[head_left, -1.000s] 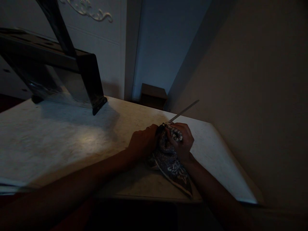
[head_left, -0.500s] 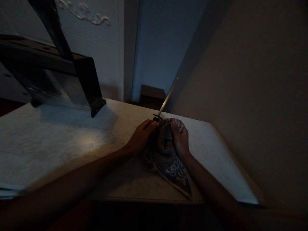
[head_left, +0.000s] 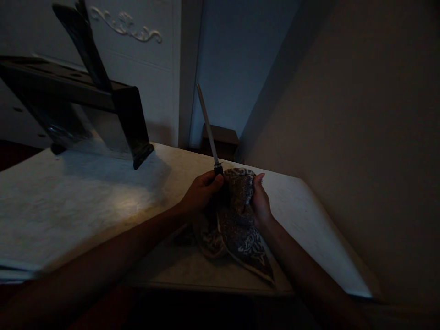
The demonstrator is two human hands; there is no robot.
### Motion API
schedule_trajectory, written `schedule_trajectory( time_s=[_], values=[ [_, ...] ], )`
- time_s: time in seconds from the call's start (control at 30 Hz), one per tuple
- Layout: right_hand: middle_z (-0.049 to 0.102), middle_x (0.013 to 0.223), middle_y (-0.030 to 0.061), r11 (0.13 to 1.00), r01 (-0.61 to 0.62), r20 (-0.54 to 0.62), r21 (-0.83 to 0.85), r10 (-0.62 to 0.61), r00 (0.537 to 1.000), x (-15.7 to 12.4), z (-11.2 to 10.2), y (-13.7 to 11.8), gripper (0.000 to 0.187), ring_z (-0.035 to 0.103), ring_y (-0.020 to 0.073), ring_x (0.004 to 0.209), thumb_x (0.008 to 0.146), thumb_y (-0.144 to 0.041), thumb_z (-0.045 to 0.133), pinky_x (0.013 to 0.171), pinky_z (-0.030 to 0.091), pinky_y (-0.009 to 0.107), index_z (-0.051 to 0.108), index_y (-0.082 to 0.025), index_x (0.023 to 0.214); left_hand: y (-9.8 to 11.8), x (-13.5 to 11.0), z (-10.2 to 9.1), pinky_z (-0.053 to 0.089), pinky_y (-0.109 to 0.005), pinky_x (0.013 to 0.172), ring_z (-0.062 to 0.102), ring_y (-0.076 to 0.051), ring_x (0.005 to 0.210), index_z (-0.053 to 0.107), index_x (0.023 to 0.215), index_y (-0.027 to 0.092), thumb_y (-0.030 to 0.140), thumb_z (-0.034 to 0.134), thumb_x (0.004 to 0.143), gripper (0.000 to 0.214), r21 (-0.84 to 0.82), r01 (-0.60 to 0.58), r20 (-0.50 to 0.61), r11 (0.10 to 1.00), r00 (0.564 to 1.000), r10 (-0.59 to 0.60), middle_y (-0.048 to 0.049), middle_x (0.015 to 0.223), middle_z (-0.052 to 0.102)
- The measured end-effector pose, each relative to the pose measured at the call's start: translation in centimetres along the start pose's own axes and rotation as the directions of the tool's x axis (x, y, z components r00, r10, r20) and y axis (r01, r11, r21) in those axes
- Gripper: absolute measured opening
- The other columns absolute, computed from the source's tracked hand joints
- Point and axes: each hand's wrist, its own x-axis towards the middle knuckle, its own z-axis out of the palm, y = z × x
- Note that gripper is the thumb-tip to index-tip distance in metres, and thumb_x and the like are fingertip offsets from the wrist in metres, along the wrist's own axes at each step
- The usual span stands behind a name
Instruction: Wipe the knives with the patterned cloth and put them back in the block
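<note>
My left hand [head_left: 202,190] is closed round the black handle of a honing steel [head_left: 208,123]. The thin metal rod points up and leans slightly left, its tip in front of the pale wall. A dark patterned cloth [head_left: 237,220] with white motifs and a light hem hangs between my hands, its lower corner on the tabletop. My right hand [head_left: 261,201] grips the cloth's right side, thumb raised at its edge; its other fingers are hidden behind the fabric.
A black knife block [head_left: 127,110] with clear panels stands at the left on the pale marble-look table [head_left: 130,201], a black-handled knife [head_left: 85,46] in it. A brown wall [head_left: 360,114] borders the right side. Behind the table sits a small dark box [head_left: 222,134].
The honing steel has swung from leaning right to leaning slightly left. My right hand has shifted a little on the cloth, its thumb lifting, and the cloth has spread between the hands.
</note>
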Motion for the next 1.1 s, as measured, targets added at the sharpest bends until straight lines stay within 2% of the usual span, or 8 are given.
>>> schedule_trajectory(
  time_s=[0.17,0.3,0.43,0.53,0.7,0.83,0.97,1.1],
  values=[
    [0.072,0.070,0.0048,0.972,-0.199,0.130,0.123,0.183,0.975,-0.7,0.5,-0.5,0.058,0.071,0.0242,0.088,0.086,-0.072,0.041,0.082,0.057,0.041,0.068,-0.021,0.091,-0.4,0.2,-0.3,0.047,-0.029,0.075,0.061,-0.021,0.086,0.067,0.094,0.014,0.048,0.057,0.082,0.038,0.246,-0.118,0.022,0.962,0.993,0.116,-0.0052,0.091,0.069],
    [0.073,0.073,0.0055,0.960,-0.251,0.315,0.121,0.203,0.927,-1.3,0.0,-1.3,0.034,0.071,0.0280,0.089,0.076,-0.051,0.063,0.085,0.057,0.046,0.069,-0.020,0.088,-0.1,0.0,-0.4,0.047,-0.030,0.077,0.063,-0.022,0.086,0.070,0.090,0.014,0.044,0.055,0.083,0.034,0.413,-0.156,0.017,0.897,0.986,0.164,-0.0048,0.089,0.071],
    [0.074,0.081,0.0039,0.940,-0.326,0.416,0.106,0.255,0.873,-1.6,-0.6,-1.3,0.030,0.070,0.0287,0.089,0.066,-0.037,0.072,0.085,0.056,0.048,0.069,-0.021,0.092,-0.1,0.0,-0.6,0.046,-0.031,0.076,0.063,-0.021,0.083,0.071,0.087,0.015,0.044,0.055,0.084,0.034,0.474,-0.182,0.033,0.861,0.981,0.189,-0.0044,0.087,0.070],
    [0.074,0.094,0.0008,0.939,-0.340,0.407,0.046,0.293,0.865,-1.5,-0.8,-0.7,0.038,0.068,0.0256,0.098,0.066,-0.032,0.078,0.094,0.052,0.045,0.068,-0.025,0.101,-0.3,0.1,-0.7,0.046,-0.031,0.074,0.060,-0.019,0.078,0.071,0.085,0.016,0.043,0.059,0.082,0.030,0.553,-0.216,0.024,0.804,0.969,0.244,-0.0031,0.081,0.066],
    [0.070,0.114,0.0004,0.973,-0.217,0.369,-0.081,0.231,0.900,-1.2,-0.9,0.2,0.051,0.063,0.0249,0.109,0.065,-0.036,0.082,0.103,0.046,0.044,0.066,-0.027,0.113,-0.5,0.1,-0.7,0.047,-0.032,0.077,0.059,-0.019,0.082,0.069,0.089,0.018,0.036,0.065,0.078,0.022,0.601,-0.241,-0.007,0.762,0.952,0.306,-0.0031,0.084,0.065],
    [0.072,0.109,0.0021,0.964,-0.156,0.281,-0.214,0.214,0.935,-1.2,-0.6,0.7,0.048,0.064,0.0271,0.106,0.063,-0.039,0.083,0.099,0.047,0.046,0.069,-0.025,0.107,-1.2,0.2,-0.7,0.047,-0.035,0.082,0.060,-0.021,0.089,0.065,0.094,0.018,0.032,0.060,0.081,0.020,0.580,-0.275,0.018,0.767,0.945,0.326,-0.0050,0.092,0.066],
    [0.072,0.108,0.0021,0.972,-0.129,0.242,-0.197,0.175,0.954,-1.5,0.0,0.8,0.045,0.066,0.0256,0.102,0.065,-0.035,0.080,0.094,0.051,0.043,0.067,-0.025,0.106,-1.9,0.6,-0.9,0.048,-0.035,0.079,0.059,-0.021,0.086,0.059,0.089,0.018,0.026,0.056,0.082,0.011,0.623,-0.245,0.038,0.743,0.958,0.284,-0.0049,0.088,0.064],
    [0.073,0.095,0.0010,0.973,-0.114,0.186,-0.199,0.151,0.971,-1.5,0.6,0.6,0.041,0.067,0.0240,0.090,0.060,-0.028,0.079,0.081,0.055,0.039,0.067,-0.025,0.100,-1.6,0.9,-1.1,0.046,-0.034,0.075,0.056,-0.020,0.081,0.057,0.079,0.018,0.027,0.063,0.079,0.010,0.667,-0.261,0.088,0.697,0.957,0.275,-0.0042,0.085,0.060]
  ],
)
